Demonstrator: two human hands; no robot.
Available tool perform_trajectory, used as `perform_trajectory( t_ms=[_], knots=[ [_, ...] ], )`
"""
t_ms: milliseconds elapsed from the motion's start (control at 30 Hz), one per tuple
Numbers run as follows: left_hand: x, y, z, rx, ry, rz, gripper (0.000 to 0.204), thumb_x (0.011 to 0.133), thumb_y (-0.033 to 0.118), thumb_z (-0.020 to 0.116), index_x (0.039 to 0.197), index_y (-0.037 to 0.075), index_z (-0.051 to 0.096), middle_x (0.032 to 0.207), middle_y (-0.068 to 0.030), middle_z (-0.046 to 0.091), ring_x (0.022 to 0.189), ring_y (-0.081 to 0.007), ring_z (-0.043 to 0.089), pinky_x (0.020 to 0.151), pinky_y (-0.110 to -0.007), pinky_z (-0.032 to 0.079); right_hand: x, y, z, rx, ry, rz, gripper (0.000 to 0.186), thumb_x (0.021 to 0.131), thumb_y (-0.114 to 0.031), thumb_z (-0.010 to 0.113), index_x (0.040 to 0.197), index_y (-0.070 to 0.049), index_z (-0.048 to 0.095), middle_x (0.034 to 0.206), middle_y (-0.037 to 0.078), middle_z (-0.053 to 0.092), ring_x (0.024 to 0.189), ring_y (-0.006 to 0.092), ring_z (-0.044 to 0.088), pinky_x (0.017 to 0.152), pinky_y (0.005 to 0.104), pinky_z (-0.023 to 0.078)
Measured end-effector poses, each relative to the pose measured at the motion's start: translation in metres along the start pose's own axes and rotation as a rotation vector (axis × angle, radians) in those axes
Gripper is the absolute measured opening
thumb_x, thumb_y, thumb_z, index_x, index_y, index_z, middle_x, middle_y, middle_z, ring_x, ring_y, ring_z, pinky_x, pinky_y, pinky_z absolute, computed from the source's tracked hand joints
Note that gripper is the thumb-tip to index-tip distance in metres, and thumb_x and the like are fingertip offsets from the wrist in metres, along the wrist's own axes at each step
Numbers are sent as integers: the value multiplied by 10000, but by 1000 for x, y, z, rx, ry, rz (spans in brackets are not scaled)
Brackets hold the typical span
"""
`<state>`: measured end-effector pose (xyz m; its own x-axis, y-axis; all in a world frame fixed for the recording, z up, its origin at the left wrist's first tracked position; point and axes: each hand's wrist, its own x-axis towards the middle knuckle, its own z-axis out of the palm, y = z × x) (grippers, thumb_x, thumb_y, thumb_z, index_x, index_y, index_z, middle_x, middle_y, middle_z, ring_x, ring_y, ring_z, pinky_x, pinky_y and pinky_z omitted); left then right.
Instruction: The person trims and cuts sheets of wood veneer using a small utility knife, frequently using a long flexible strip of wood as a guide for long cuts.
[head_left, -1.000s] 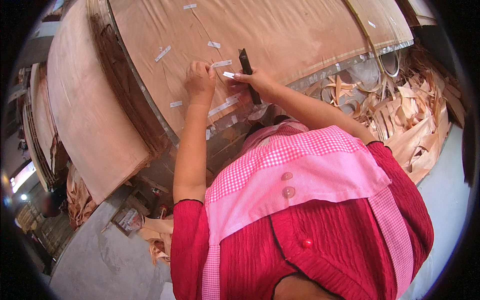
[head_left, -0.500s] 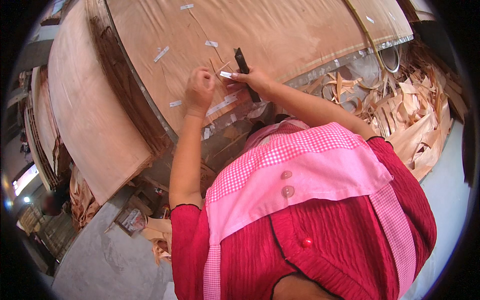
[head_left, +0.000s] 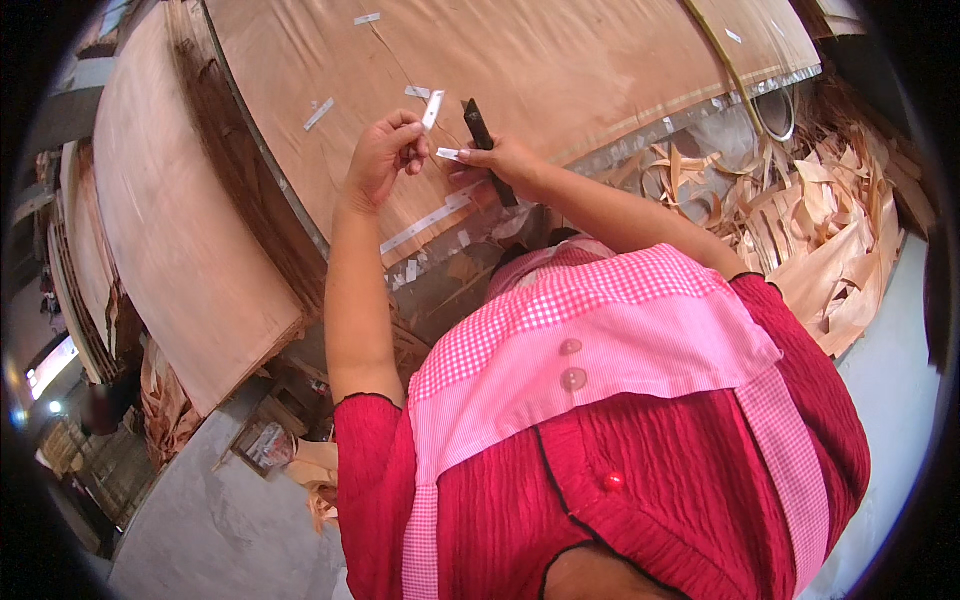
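Note:
A wide sheet of thin brown wood veneer (head_left: 560, 70) lies on a table in front of me, with short white tape strips (head_left: 320, 113) stuck over a crack. My left hand (head_left: 385, 152) pinches one end of a white tape strip (head_left: 433, 108) lifted just above the sheet. My right hand (head_left: 505, 160) grips a dark knife-like tool (head_left: 478, 125) that points away from me, and it also pinches the other end of a white tape piece (head_left: 450, 154). Both hands are close together over the near edge of the veneer.
A second stack of veneer sheets (head_left: 170, 230) stands to the left. A heap of curled veneer scraps (head_left: 810, 230) lies on the floor at the right. A long tape strip (head_left: 425, 222) runs along the table's near edge. Grey floor (head_left: 220, 530) shows below left.
My left hand has lifted off the sheet and now holds a tape strip up. My right hand has stayed near the same spot with the dark tool.

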<state>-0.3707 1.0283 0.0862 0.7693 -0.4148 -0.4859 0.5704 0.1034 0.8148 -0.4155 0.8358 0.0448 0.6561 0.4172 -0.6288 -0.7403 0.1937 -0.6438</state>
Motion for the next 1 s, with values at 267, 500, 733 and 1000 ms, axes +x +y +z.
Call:
perform_trajectory(
  t_ms=[267, 500, 733, 1000],
  knots=[
    [14, -13, -17, 323, 236, -193, 136, 815, 198, 524, 775, 73, 490, 548, -32, 513, 376, -88, 471, 316, -191, 320, 2, 1, 0, 20, 20, 5, 194, 843, -185, 548, 945, -20, 545, 876, 94, 621, 775, 185, 622, 542, 333, 494],
    [15, -12, 9, 525, 470, -128, 258, 754, 251, 624, 731, 33, 487, 545, -85, 544, 366, -139, 497, 318, -253, 354, -2, -2, 1, 29, -15, -1, 215, 848, -183, 536, 981, -14, 526, 877, 93, 616, 740, 195, 617, 530, 335, 504],
    [23, -45, 4, 822, 696, 80, 266, 739, 227, 648, 703, 15, 492, 529, -92, 551, 387, -167, 537, 361, -285, 429, -7, -37, 13, 148, -36, -89, 232, 853, -208, 529, 1011, -37, 522, 963, 94, 604, 768, 203, 622, 508, 284, 482],
    [5, -28, 12, 537, 754, 2, 219, 745, 182, 628, 751, 3, 502, 603, -125, 573, 467, -192, 571, 400, -306, 456, 3, -49, 1, 157, 169, 5, 164, 831, -223, 560, 815, -60, 564, 651, 57, 563, 588, 183, 589, 444, 268, 445]
  ],
)
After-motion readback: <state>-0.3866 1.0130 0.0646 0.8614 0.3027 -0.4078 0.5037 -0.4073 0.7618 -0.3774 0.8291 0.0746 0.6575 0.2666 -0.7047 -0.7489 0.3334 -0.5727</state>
